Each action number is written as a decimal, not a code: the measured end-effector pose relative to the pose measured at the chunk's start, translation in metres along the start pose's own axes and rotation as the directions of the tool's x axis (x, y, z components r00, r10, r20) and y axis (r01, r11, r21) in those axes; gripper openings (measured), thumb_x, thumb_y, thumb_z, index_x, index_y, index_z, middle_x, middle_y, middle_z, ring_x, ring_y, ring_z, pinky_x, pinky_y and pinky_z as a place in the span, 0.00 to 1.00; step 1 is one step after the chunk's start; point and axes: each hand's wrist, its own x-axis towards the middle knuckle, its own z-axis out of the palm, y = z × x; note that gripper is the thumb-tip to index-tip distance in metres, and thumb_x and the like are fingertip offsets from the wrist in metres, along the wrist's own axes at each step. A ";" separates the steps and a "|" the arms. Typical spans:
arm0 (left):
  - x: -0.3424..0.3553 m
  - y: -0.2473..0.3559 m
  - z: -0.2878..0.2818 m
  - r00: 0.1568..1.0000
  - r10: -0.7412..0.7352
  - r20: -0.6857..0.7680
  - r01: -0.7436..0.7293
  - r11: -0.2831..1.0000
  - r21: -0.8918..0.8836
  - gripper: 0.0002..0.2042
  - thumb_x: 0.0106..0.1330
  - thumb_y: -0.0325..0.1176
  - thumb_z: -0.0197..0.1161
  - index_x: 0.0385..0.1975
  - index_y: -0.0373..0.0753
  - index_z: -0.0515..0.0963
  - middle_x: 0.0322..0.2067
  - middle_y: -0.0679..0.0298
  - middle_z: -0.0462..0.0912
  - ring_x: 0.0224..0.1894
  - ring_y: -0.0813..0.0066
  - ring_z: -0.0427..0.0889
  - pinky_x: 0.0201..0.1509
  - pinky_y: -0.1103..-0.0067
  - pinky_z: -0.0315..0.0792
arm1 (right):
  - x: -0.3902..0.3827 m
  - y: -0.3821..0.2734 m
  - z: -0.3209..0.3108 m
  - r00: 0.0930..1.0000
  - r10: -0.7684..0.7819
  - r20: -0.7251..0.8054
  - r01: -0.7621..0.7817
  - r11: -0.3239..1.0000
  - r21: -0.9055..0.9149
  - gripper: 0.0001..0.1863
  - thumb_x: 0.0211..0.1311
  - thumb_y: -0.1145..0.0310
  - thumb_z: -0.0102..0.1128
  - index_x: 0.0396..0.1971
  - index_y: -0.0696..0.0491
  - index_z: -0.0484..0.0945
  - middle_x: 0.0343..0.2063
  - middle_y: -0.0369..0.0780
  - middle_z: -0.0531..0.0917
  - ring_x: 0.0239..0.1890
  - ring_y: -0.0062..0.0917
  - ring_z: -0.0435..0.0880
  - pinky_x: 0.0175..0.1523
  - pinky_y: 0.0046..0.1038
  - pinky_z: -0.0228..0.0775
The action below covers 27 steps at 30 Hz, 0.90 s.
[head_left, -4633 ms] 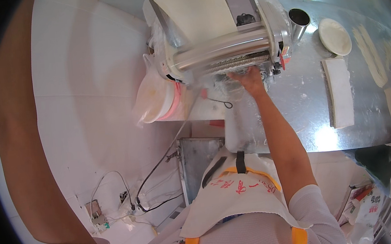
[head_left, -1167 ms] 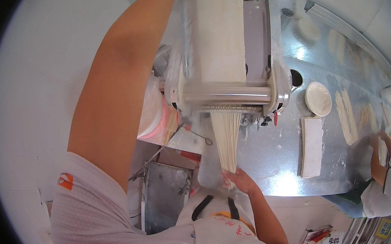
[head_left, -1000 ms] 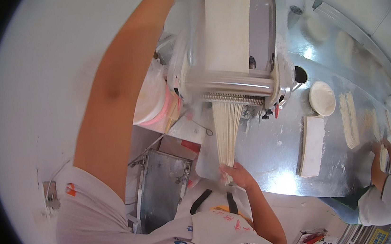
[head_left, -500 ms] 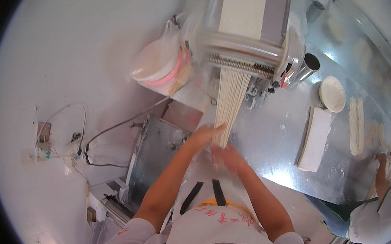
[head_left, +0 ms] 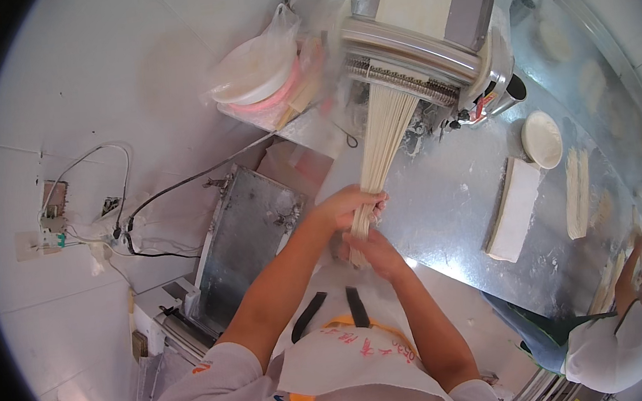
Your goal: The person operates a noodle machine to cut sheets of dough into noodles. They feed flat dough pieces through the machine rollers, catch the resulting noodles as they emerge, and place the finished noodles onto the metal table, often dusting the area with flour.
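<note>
On the left, my left hand (head_left: 347,206) curls its fingers round the noodles (head_left: 386,129); below and right, my right hand (head_left: 379,254) seems to pinch their ends, fingertips hidden. Strands run up to the cutter (head_left: 410,81); a hard pull could snap them.

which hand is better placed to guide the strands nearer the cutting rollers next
Probably the left: the left hand is closed around the dough strands higher up, closer to the cutting rollers, while the right hand is farther from them, by the strands' lower ends.
</note>
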 end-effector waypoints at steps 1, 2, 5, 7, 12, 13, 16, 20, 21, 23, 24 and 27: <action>-0.001 0.002 0.005 1.000 -0.009 -0.010 0.009 1.000 -0.016 0.10 0.70 0.30 0.68 0.46 0.34 0.77 0.33 0.62 0.80 0.32 0.75 0.81 0.32 0.80 0.76 | -0.005 -0.002 0.000 1.000 -0.024 -0.003 0.023 1.000 -0.021 0.15 0.75 0.58 0.58 0.49 0.54 0.76 0.38 0.37 0.82 0.40 0.24 0.81 0.51 0.32 0.74; -0.005 0.003 0.008 1.000 -0.018 -0.021 0.017 0.999 -0.034 0.09 0.70 0.29 0.67 0.44 0.35 0.77 0.31 0.64 0.79 0.30 0.77 0.80 0.29 0.81 0.75 | -0.008 0.002 -0.004 0.998 -0.048 -0.027 0.051 0.993 0.106 0.16 0.75 0.57 0.57 0.50 0.54 0.76 0.38 0.37 0.82 0.42 0.23 0.81 0.51 0.30 0.73; -0.024 0.003 0.012 1.000 0.010 0.000 -0.010 0.999 -0.034 0.07 0.71 0.29 0.66 0.42 0.36 0.77 0.30 0.65 0.79 0.29 0.78 0.80 0.28 0.81 0.74 | -0.011 0.006 -0.014 0.993 -0.074 -0.091 0.108 0.882 0.459 0.21 0.76 0.50 0.52 0.51 0.54 0.76 0.39 0.36 0.83 0.46 0.22 0.80 0.54 0.28 0.70; -0.036 0.001 0.013 0.999 0.028 -0.030 -0.029 0.998 -0.050 0.06 0.71 0.28 0.66 0.42 0.36 0.77 0.30 0.66 0.79 0.29 0.78 0.80 0.28 0.81 0.74 | -0.005 0.000 -0.018 0.993 -0.043 -0.111 0.105 0.747 0.656 0.30 0.75 0.39 0.50 0.47 0.55 0.78 0.38 0.37 0.83 0.47 0.24 0.79 0.61 0.31 0.65; -0.047 -0.004 0.019 0.998 0.050 -0.026 -0.054 0.989 -0.138 0.06 0.70 0.28 0.66 0.42 0.37 0.77 0.31 0.67 0.79 0.29 0.79 0.79 0.29 0.79 0.75 | 0.039 -0.006 -0.046 0.980 -0.174 0.094 0.037 0.630 0.776 0.36 0.74 0.34 0.45 0.45 0.58 0.79 0.34 0.40 0.85 0.42 0.27 0.81 0.51 0.33 0.70; -0.051 -0.005 0.017 0.998 0.056 -0.028 -0.059 0.987 -0.149 0.07 0.70 0.28 0.66 0.43 0.37 0.77 0.31 0.67 0.79 0.29 0.79 0.79 0.30 0.79 0.75 | 0.045 -0.013 -0.044 0.979 -0.169 0.109 0.024 0.637 0.770 0.37 0.75 0.34 0.44 0.45 0.58 0.80 0.34 0.41 0.85 0.41 0.29 0.82 0.49 0.34 0.71; -0.060 -0.011 0.016 0.991 0.077 -0.111 -0.090 0.989 -0.120 0.08 0.70 0.28 0.66 0.46 0.37 0.77 0.32 0.67 0.79 0.29 0.78 0.79 0.29 0.78 0.75 | 0.054 -0.033 -0.038 0.992 -0.128 0.017 0.063 0.599 0.798 0.39 0.75 0.34 0.43 0.48 0.60 0.79 0.38 0.45 0.86 0.43 0.36 0.84 0.51 0.36 0.74; -0.069 -0.014 0.018 0.976 0.073 -0.207 -0.089 0.994 -0.067 0.10 0.69 0.27 0.66 0.48 0.38 0.78 0.33 0.67 0.79 0.29 0.77 0.77 0.27 0.80 0.71 | 0.063 -0.053 -0.030 0.989 -0.128 -0.074 0.132 0.542 0.830 0.36 0.76 0.39 0.47 0.52 0.63 0.77 0.49 0.49 0.85 0.54 0.43 0.83 0.62 0.43 0.72; -0.069 -0.015 0.020 0.964 0.084 -0.252 -0.102 0.993 -0.056 0.10 0.69 0.28 0.66 0.48 0.38 0.78 0.34 0.67 0.79 0.29 0.77 0.76 0.27 0.80 0.71 | 0.068 -0.057 -0.033 0.986 -0.150 -0.067 0.134 0.497 0.857 0.35 0.76 0.41 0.48 0.54 0.63 0.76 0.51 0.50 0.84 0.57 0.44 0.81 0.65 0.45 0.70; -0.068 -0.023 0.023 0.931 0.104 -0.351 -0.125 0.992 -0.036 0.11 0.68 0.28 0.67 0.48 0.39 0.78 0.35 0.66 0.79 0.29 0.76 0.76 0.27 0.79 0.72 | 0.075 -0.060 -0.040 0.983 -0.173 -0.059 0.132 0.452 0.882 0.32 0.77 0.45 0.50 0.58 0.63 0.74 0.55 0.51 0.82 0.61 0.46 0.78 0.70 0.48 0.67; -0.068 -0.026 0.025 0.916 0.089 -0.391 -0.112 0.993 -0.037 0.11 0.68 0.29 0.68 0.47 0.38 0.78 0.33 0.65 0.79 0.28 0.76 0.75 0.26 0.78 0.71 | 0.078 -0.060 -0.043 0.982 -0.178 -0.059 0.135 0.454 0.881 0.31 0.78 0.47 0.50 0.60 0.62 0.72 0.57 0.51 0.81 0.63 0.47 0.77 0.71 0.48 0.65; -0.073 -0.020 0.035 0.870 0.034 -0.492 -0.049 0.999 -0.016 0.11 0.66 0.30 0.70 0.44 0.36 0.79 0.30 0.64 0.79 0.28 0.75 0.75 0.26 0.77 0.70 | 0.087 -0.064 -0.036 0.975 -0.220 -0.022 0.132 0.498 0.857 0.29 0.79 0.51 0.50 0.67 0.58 0.68 0.61 0.53 0.77 0.67 0.49 0.72 0.74 0.50 0.61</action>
